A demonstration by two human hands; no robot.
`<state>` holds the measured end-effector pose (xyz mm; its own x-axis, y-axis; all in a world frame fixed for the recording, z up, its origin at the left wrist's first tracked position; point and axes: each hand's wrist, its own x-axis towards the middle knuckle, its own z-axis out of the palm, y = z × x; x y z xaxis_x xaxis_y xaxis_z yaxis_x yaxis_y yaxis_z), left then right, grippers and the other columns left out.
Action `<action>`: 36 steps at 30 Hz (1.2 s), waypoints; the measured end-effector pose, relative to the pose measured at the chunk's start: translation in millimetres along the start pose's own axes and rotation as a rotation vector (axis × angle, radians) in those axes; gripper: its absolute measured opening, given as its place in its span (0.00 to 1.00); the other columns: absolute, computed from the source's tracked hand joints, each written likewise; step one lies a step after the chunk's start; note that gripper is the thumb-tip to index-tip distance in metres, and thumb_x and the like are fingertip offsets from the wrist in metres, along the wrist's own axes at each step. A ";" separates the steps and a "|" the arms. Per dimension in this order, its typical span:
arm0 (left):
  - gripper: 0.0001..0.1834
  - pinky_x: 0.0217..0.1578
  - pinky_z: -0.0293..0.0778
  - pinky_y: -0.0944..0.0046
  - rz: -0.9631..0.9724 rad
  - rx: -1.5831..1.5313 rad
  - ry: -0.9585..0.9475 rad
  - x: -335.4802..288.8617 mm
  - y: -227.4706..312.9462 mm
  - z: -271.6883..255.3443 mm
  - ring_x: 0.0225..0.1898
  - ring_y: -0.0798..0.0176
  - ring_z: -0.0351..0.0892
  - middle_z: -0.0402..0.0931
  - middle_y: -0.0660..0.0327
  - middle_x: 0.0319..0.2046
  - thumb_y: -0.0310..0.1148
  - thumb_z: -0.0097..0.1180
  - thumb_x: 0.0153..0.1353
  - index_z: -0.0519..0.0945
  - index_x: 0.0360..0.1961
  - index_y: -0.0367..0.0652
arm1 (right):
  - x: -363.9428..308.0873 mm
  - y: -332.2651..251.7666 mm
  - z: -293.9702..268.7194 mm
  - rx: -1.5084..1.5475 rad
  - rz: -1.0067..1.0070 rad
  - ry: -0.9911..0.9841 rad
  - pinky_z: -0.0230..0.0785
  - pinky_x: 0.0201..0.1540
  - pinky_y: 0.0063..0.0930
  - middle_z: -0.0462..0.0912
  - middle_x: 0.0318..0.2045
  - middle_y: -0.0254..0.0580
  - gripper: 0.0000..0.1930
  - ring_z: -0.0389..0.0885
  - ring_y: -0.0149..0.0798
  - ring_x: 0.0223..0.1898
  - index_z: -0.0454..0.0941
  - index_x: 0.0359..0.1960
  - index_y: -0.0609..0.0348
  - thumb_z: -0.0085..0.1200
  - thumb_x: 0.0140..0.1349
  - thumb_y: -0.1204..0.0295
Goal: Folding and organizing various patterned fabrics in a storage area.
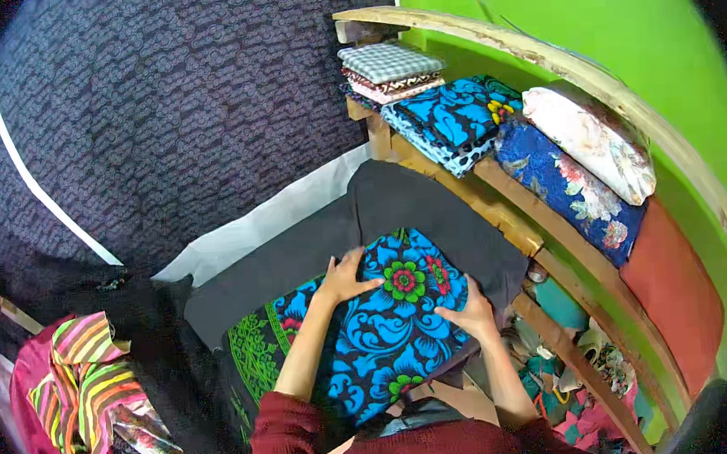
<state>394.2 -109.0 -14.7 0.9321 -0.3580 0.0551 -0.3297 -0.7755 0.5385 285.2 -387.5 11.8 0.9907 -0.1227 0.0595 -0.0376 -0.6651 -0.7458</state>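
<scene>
A patterned cloth in black and bright blue, with green and red flowers, lies spread on a dark padded surface in front of me. Its left part has a green-patterned border. My left hand rests on the upper middle of the cloth, its thumb stretched away from the fingers. At the right edge of the cloth is my right hand, thumb on top and pointing inward, fingers pointing away along the edge. Both hands look open, with no cloth bunched in them.
On a wooden shelf at right lie a stack of folded cloths, a folded blue floral cloth, a navy floral cloth and a white one. Scraps lie below. At left is a striped cloth. Dark patterned fabric hangs behind.
</scene>
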 end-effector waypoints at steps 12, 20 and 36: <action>0.44 0.54 0.62 0.61 -0.038 -0.667 -0.765 66.9 -47.2 -23.5 0.52 0.60 0.68 0.70 0.57 0.51 0.44 0.70 0.39 0.65 0.56 0.36 | 42.4 -25.9 1.9 1.005 0.019 -0.751 0.57 0.57 0.31 0.71 0.52 0.39 0.39 0.68 0.34 0.52 0.62 0.57 0.64 0.64 0.38 0.79; 0.41 0.52 0.65 0.53 -0.175 -1.381 -0.530 26.9 -51.5 -75.6 0.49 0.55 0.72 0.72 0.54 0.48 0.21 0.67 0.32 0.66 0.55 0.35 | 104.5 -96.4 -9.4 1.096 -0.100 -0.846 0.54 0.59 0.32 0.71 0.52 0.41 0.43 0.68 0.37 0.53 0.63 0.56 0.65 0.66 0.29 0.78; 0.20 0.39 0.73 0.62 -0.353 -0.789 0.520 -39.6 -53.3 -321.8 0.34 0.65 0.75 0.77 0.60 0.36 0.36 0.61 0.51 0.74 0.43 0.38 | 212.1 -242.9 102.5 1.234 -0.107 -1.075 0.72 0.44 0.35 0.79 0.39 0.42 0.17 0.79 0.38 0.37 0.74 0.44 0.63 0.56 0.49 0.79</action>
<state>423.1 113.9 225.0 0.9690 0.2432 0.0438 -0.0045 -0.1599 0.9871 517.9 -176.5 137.5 0.6325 0.7710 0.0748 -0.3680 0.3840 -0.8468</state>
